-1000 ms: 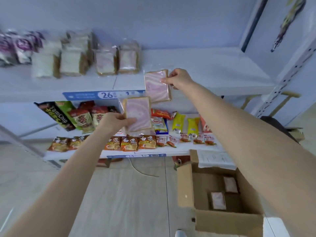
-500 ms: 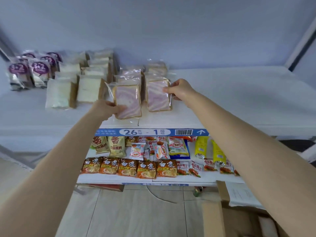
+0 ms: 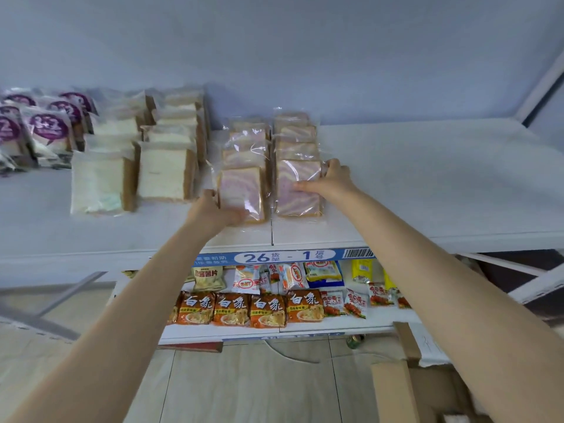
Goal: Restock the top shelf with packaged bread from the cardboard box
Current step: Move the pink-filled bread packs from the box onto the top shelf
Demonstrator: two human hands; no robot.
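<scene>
Two rows of pink-swirl bread packs stand on the white top shelf (image 3: 427, 184). My left hand (image 3: 210, 212) grips the front pack of the left row (image 3: 242, 193) by its lower left corner. My right hand (image 3: 329, 181) holds the front pack of the right row (image 3: 297, 187) at its right edge. Both packs rest upright on the shelf, leaning on the packs behind them. A corner of the cardboard box (image 3: 393, 389) shows at the bottom right; its inside is mostly out of view.
White sliced bread packs (image 3: 164, 175) and purple-labelled packs (image 3: 45, 132) fill the shelf's left part. The shelf's right part is bare. A lower shelf (image 3: 335, 326) carries noodle packets (image 3: 268, 309) and snacks. A blue shelf label (image 3: 287, 256) runs along the front edge.
Both hands lifted the two pink-swirl packs from below shelf height up onto the top shelf and pushed them against the rows. The camera tilted up, so the box slid out of view.
</scene>
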